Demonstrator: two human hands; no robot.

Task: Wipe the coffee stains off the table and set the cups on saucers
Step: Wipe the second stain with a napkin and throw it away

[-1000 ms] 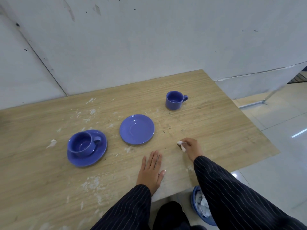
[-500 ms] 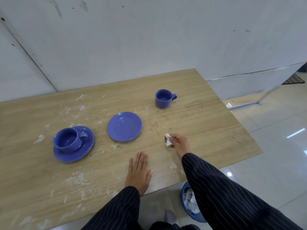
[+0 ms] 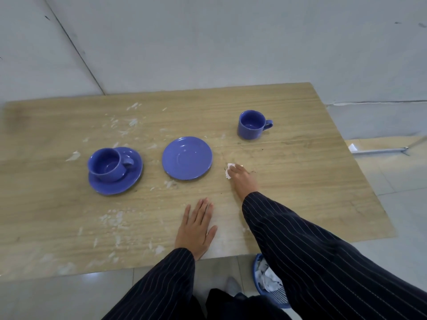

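On the wooden table (image 3: 312, 185) a blue cup (image 3: 108, 166) sits on a blue saucer (image 3: 129, 183) at the left. An empty blue saucer (image 3: 186, 157) lies mid-table. A second blue cup (image 3: 250, 124) stands bare on the wood at the back right, handle to the right. My right hand (image 3: 242, 180) presses a small white tissue (image 3: 229, 169) onto the table just right of the empty saucer, among faint dark stain specks. My left hand (image 3: 196, 227) lies flat near the front edge, fingers apart, holding nothing.
White paper shreds (image 3: 115, 218) litter the left and front of the table. A blue bin (image 3: 268, 282) with crumpled tissues stands on the floor under the front edge. A grey wall rises right behind the table. Its right edge drops to tiled floor.
My right hand has slid the tissue away from me, up to the right of the empty saucer. The left hand has stayed flat. My view has tilted and shifted.
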